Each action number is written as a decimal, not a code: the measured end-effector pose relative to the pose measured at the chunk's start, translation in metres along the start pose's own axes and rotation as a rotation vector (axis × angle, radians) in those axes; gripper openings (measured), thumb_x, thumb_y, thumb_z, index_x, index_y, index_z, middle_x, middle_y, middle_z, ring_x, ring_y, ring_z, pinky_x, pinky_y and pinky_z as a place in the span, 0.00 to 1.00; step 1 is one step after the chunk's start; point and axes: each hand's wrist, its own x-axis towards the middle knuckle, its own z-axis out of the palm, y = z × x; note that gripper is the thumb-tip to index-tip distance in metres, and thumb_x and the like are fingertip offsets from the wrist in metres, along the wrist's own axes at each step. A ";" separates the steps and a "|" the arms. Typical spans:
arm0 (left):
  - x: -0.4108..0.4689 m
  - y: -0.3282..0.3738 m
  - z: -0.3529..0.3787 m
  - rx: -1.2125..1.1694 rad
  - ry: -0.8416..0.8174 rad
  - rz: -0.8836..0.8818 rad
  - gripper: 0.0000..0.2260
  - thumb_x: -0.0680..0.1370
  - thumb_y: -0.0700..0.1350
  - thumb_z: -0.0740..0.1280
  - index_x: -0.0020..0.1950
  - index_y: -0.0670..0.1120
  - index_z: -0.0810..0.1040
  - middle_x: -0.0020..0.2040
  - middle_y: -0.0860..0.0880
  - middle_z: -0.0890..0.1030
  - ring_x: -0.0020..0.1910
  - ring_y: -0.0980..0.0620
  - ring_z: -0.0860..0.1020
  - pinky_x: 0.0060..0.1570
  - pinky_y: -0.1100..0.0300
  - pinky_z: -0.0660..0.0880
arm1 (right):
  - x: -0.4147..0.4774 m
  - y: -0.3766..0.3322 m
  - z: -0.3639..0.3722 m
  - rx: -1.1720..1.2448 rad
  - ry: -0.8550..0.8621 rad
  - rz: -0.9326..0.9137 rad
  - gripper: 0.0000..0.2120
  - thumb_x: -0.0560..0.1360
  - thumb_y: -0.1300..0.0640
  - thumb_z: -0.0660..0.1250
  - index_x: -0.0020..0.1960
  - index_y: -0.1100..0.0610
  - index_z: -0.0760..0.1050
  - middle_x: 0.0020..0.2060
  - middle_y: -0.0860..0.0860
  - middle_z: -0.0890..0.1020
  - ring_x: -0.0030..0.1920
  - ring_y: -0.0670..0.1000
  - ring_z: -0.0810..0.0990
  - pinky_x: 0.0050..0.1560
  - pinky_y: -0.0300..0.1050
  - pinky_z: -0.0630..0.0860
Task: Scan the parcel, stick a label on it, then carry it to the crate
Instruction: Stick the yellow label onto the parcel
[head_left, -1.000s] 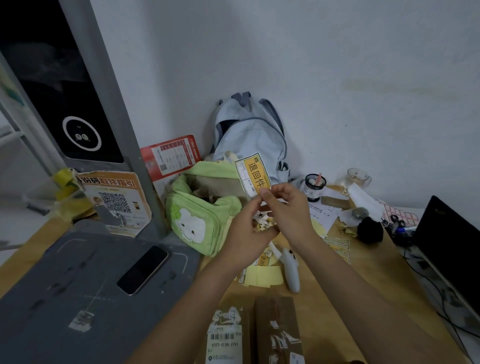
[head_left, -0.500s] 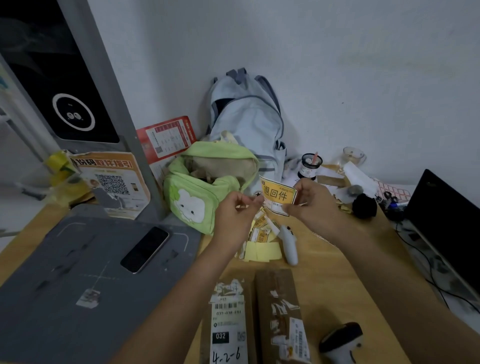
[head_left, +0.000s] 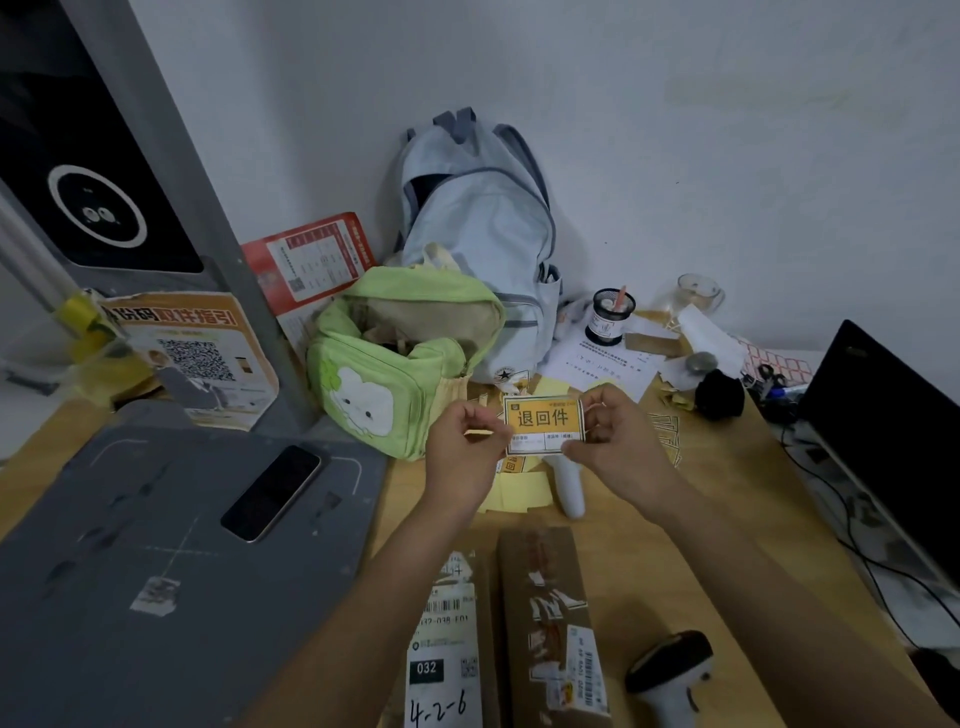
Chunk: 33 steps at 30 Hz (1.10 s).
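Head view: yellow label (head_left: 543, 422) pinched face-up between left hand (head_left: 464, 451) and right hand (head_left: 618, 446), above the wooden desk (head_left: 727, 519). Brown parcel (head_left: 550, 623) flat on the desk below, scanner (head_left: 670, 675) just right.

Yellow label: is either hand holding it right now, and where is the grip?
Both. The right hand pinches the yellow label at its right edge; the left hand has its grip at the left edge, where a thin backing strip sticks out.
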 end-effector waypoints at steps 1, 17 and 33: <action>0.001 -0.008 0.001 0.041 0.003 -0.010 0.11 0.73 0.33 0.70 0.38 0.47 0.73 0.39 0.48 0.79 0.39 0.49 0.77 0.41 0.57 0.78 | -0.001 0.007 0.002 0.013 -0.002 0.023 0.18 0.68 0.74 0.70 0.51 0.59 0.71 0.36 0.56 0.79 0.34 0.51 0.77 0.31 0.34 0.74; -0.030 -0.123 0.024 0.774 -0.472 -0.243 0.11 0.76 0.46 0.66 0.57 0.46 0.79 0.55 0.48 0.80 0.52 0.52 0.77 0.50 0.60 0.75 | -0.029 0.146 0.039 -0.255 -0.062 0.387 0.10 0.70 0.59 0.71 0.49 0.51 0.74 0.34 0.46 0.77 0.35 0.46 0.76 0.31 0.37 0.70; -0.058 -0.136 0.046 1.360 -0.708 -0.264 0.32 0.76 0.50 0.65 0.77 0.47 0.56 0.78 0.38 0.49 0.72 0.35 0.63 0.70 0.43 0.63 | -0.043 0.183 0.047 -0.549 -0.161 0.647 0.17 0.73 0.37 0.62 0.48 0.51 0.70 0.43 0.49 0.82 0.44 0.50 0.81 0.42 0.45 0.76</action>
